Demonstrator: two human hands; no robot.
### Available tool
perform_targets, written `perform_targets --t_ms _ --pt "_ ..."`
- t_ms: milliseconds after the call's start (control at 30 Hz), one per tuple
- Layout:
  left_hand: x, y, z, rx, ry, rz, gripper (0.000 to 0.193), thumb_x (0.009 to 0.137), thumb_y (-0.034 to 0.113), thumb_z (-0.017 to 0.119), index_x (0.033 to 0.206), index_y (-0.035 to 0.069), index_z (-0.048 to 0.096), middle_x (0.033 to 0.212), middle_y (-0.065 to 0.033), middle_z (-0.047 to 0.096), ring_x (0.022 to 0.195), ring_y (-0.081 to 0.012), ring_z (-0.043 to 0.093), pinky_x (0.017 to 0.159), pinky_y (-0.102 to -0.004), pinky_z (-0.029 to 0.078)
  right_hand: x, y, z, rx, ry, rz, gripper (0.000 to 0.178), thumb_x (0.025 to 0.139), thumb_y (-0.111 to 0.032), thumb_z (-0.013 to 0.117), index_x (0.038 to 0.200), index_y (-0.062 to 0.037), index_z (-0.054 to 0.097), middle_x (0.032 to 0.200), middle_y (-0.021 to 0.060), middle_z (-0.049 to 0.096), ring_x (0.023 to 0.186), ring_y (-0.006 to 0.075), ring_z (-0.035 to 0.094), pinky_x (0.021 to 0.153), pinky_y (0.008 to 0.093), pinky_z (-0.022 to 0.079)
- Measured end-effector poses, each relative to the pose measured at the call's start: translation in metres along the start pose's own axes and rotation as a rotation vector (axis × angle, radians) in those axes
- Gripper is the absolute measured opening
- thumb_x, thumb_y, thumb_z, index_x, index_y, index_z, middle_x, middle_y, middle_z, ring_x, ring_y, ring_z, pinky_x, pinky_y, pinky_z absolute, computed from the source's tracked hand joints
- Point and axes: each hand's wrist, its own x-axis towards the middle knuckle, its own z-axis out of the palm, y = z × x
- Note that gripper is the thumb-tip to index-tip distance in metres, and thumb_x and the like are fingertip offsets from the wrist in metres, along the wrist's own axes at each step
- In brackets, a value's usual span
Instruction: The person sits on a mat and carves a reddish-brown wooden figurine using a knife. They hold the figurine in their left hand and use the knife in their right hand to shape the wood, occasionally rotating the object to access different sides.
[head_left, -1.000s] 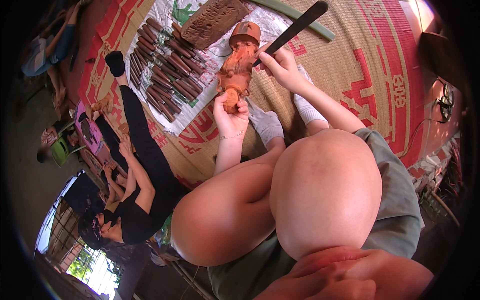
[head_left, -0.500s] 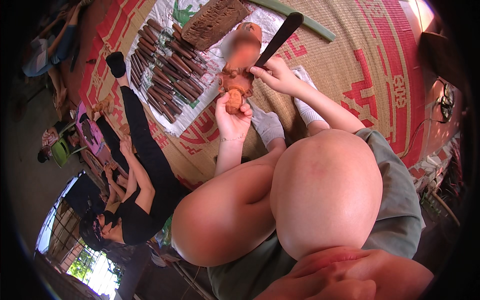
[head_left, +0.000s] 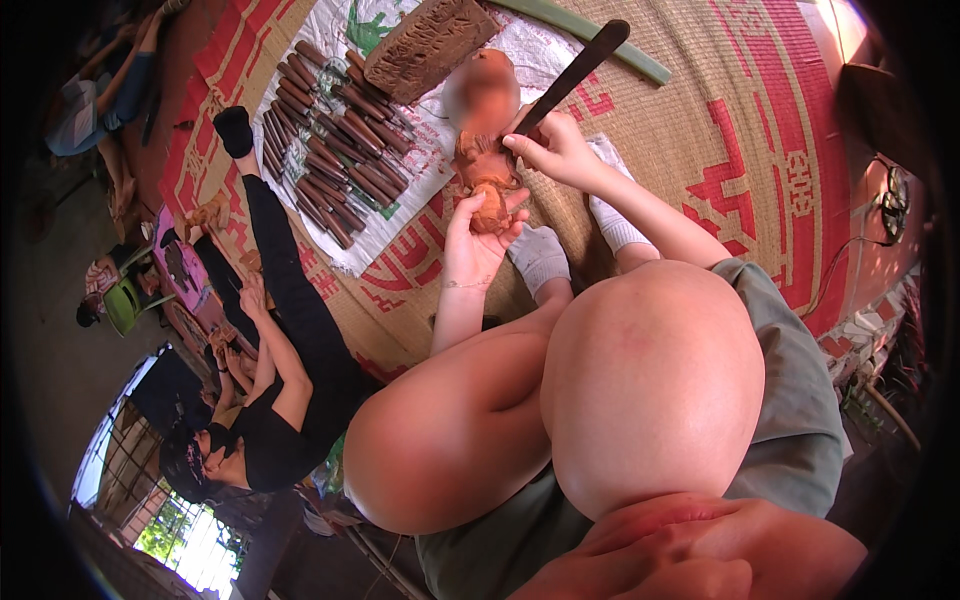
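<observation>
A reddish-brown carved wooden figurine (head_left: 486, 160) stands tilted away in front of my feet, its upper end blurred. My left hand (head_left: 478, 238) grips its near, lower end from below, fingers wrapped around the carved base. In my right hand (head_left: 552, 150) is a long dark flat file (head_left: 580, 72), pinched near its lower end and slanting up to the right. The lower end of the file lies against or very near the figurine's right side; exact contact is hidden by my fingers.
Several wooden-handled carving tools (head_left: 340, 150) lie on a white sheet (head_left: 345, 255) to the left. Behind is a carved brown block (head_left: 430, 48), with a green strip (head_left: 600, 42) beside it. A co-worker in black (head_left: 285, 300) sits on the patterned mat (head_left: 640, 110) at left.
The figurine and my left hand have shifted slightly right and nearer to me, and the figurine has turned. The file has swung lower, its far end moving right.
</observation>
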Motion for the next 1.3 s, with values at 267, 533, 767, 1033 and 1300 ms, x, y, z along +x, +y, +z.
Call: perform_targets --t_ms 267,533,767,1033,1300 --pt "0.002 -0.006 -0.005 0.068 0.039 -0.037 0.034 0.088 0.023 0.054 0.114 0.001 0.048 0.099 -0.0199 0.062 0.078 -0.0244 0.065 0.064 -0.0280 0.056 0.009 -0.017 -0.005 -0.173 0.011 -0.291 0.013 0.081 -0.012 0.066 0.084 -0.0009 0.060 0.074 0.0082 0.060 0.070 0.0213 0.060 0.065 0.0325 0.047" --pt "0.008 -0.006 0.004 0.015 0.036 -0.032 0.030 0.087 0.024 0.055 0.107 0.002 0.052 0.091 -0.0154 0.063 0.076 -0.0241 0.065 0.059 -0.0259 0.056 0.004 -0.019 -0.001 -0.463 0.130 -0.392 0.012 0.074 -0.008 0.067 0.084 -0.0037 0.064 0.073 0.0133 0.062 0.066 0.0309 0.060 0.060 0.0372 0.048" --pt "0.003 -0.009 0.007 -0.005 0.071 -0.004 0.029 0.087 0.024 0.056 0.105 0.002 0.052 0.089 -0.0143 0.063 0.075 -0.0238 0.065 0.059 -0.0255 0.056 0.012 -0.024 -0.013 -0.286 0.168 -0.265 0.013 0.078 -0.011 0.067 0.087 -0.0027 0.064 0.068 0.0144 0.063 0.056 0.0289 0.062 0.051 0.0339 0.047" --pt "0.006 -0.009 0.007 -0.001 0.067 -0.019 0.029 0.086 0.024 0.057 0.105 0.003 0.053 0.090 -0.0141 0.063 0.075 -0.0239 0.065 0.059 -0.0255 0.056 0.006 -0.018 -0.003 -0.267 0.168 -0.359 0.016 0.077 -0.012 0.068 0.089 -0.0033 0.067 0.075 0.0158 0.065 0.068 0.0301 0.065 0.059 0.0348 0.050" --pt "0.009 -0.010 0.002 -0.025 0.065 -0.023 0.028 0.086 0.025 0.057 0.102 0.002 0.054 0.087 -0.0136 0.062 0.074 -0.0235 0.065 0.059 -0.0249 0.056 0.006 -0.010 -0.002 -0.335 0.141 -0.387 0.016 0.075 -0.010 0.068 0.090 -0.0055 0.067 0.075 0.0153 0.064 0.066 0.0302 0.064 0.059 0.0355 0.051"
